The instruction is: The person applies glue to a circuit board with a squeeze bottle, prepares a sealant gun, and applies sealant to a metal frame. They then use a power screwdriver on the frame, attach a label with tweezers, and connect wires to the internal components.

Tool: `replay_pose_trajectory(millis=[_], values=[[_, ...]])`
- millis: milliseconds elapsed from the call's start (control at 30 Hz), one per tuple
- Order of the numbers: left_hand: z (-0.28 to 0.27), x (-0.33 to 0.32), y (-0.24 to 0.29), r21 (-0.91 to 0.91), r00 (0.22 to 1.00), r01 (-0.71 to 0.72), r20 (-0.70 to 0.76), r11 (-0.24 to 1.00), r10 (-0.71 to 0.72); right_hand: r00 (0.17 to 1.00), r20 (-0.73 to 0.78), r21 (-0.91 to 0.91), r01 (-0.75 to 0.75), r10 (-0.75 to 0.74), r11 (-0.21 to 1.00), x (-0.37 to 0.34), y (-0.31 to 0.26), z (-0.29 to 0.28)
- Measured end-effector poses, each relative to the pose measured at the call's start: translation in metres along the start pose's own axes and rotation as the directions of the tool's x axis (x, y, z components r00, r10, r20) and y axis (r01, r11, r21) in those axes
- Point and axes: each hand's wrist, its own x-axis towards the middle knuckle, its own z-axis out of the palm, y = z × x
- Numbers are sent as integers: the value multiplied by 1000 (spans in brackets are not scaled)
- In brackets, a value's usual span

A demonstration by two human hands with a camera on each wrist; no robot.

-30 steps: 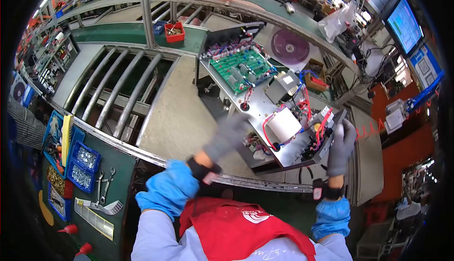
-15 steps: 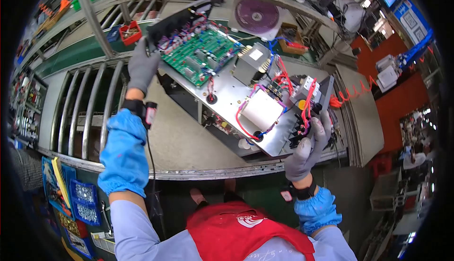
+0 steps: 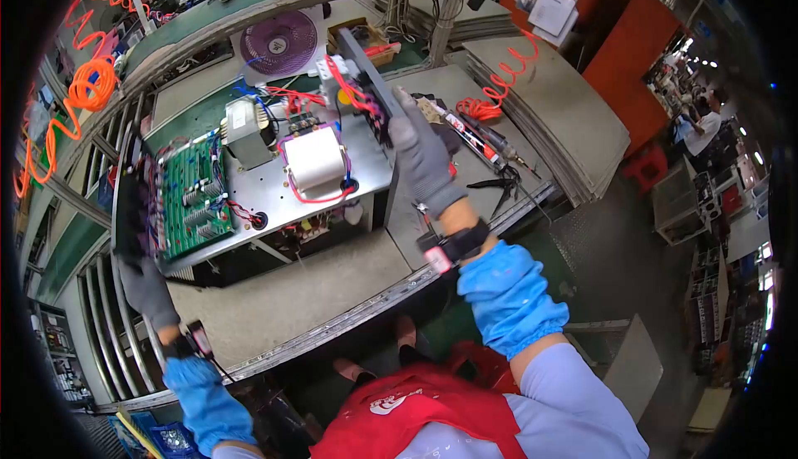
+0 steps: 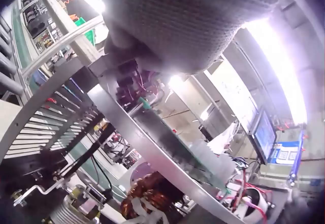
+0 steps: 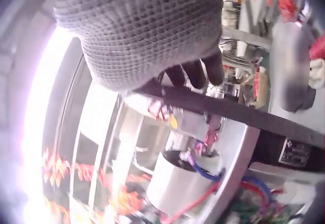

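Note:
An open metal chassis [image 3: 270,210] of an electrical unit sits on the bench. It carries a green circuit board [image 3: 195,189], a transformer [image 3: 248,135] and a white cylinder [image 3: 314,160] with red wires. My gloved left hand [image 3: 147,291] holds its left end at the dark end panel [image 3: 125,201]; in the left wrist view the glove [image 4: 188,25] covers the corner, hiding the fingertips. My gloved right hand [image 3: 424,156] grips the right end panel [image 3: 366,73], with fingers [image 5: 193,74] curled over its edge in the right wrist view. A copper coil [image 4: 152,191] shows beneath the plate.
Power screwdrivers [image 3: 490,139] and a black-handled tool [image 3: 499,185] lie right of the chassis. A purple round fan [image 3: 278,42] stands behind it. Metal rollers [image 3: 108,334] are at the left, stacked boards [image 3: 565,118] at the right. Orange coiled hoses [image 3: 91,85] hang at the left.
My left hand has moved from the chassis's front to its left end. The chassis has turned, its left end coming nearer. My right hand has shifted along the right panel; the head view has swung right.

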Motion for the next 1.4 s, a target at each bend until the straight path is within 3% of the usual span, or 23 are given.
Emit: replay_pose_trajectory(millis=[33,100,167,200,233,367,433,467,500,567,633,700,733,833,867,900,967,1033,1100,1167,1233,1333,1400], values=[[-12,-20,15,17,999,5,-37,1000,-4,979,142,292,-183,147,939,3,8,-20],[-33,-48,37,63,998,64,-23,996,-62,948,151,28,-287,280,957,-10,37,-64],[-43,-66,42,86,996,92,-12,992,-91,820,129,-41,-558,558,829,-47,105,-101],[-45,-73,44,96,995,104,-7,990,-104,753,74,-265,-618,654,740,-69,137,-112],[-44,-77,45,48,994,113,-15,992,-112,687,-8,-469,-644,727,604,-87,163,-117],[-41,-77,36,-223,989,147,8,964,-149,640,0,-647,-586,768,488,-94,209,-95],[-42,-82,39,-187,983,180,-9,966,-185,527,62,-728,-557,848,399,-69,205,-84],[-46,-85,40,-136,990,142,39,980,-138,330,124,-778,-554,936,298,-53,184,-78],[-47,-92,37,-33,991,128,50,991,-127,290,184,-846,-439,939,301,-55,174,-72],[-43,-121,15,19,986,165,6,986,-165,196,300,-925,-179,933,335,-77,153,-60],[-38,-151,39,-118,969,246,61,962,-240,312,231,-972,41,922,230,-107,130,-55],[-30,-179,65,-306,706,668,550,679,-446,350,248,-961,-27,903,274,-124,149,-60],[-20,-189,89,-217,595,706,698,674,-398,370,245,-956,-65,896,287,-129,156,-64],[21,-220,122,-95,300,800,918,592,-259,242,301,-880,-302,922,366,-123,145,-76],[37,-228,130,-122,271,849,936,514,-224,262,348,-635,-640,900,433,-151,170,-84],[52,-236,133,-139,240,893,952,428,-191,117,497,-353,-878,860,323,-170,167,-86],[82,-245,135,-145,204,923,970,355,-135,12,802,170,-963,597,-210,-195,156,-83],[100,-247,137,-114,145,974,977,196,-154,21,931,140,-943,365,-303,-184,105,-55],[126,-256,131,-66,71,997,989,42,-130,16,932,59,-993,362,-107,-180,66,-30],[130,-258,139,-92,80,989,991,-116,-103,-79,982,26,-849,174,-529,-178,46,3],[130,-257,138,-74,82,977,996,-201,32,-103,988,-17,-813,114,-582,-164,21,25],[143,-269,124,-16,19,997,999,-81,39,-142,989,-68,-716,49,-695,-171,22,53],[147,-275,125,-87,88,990,996,-112,8,-131,991,-69,-676,28,-734,-181,33,67]])
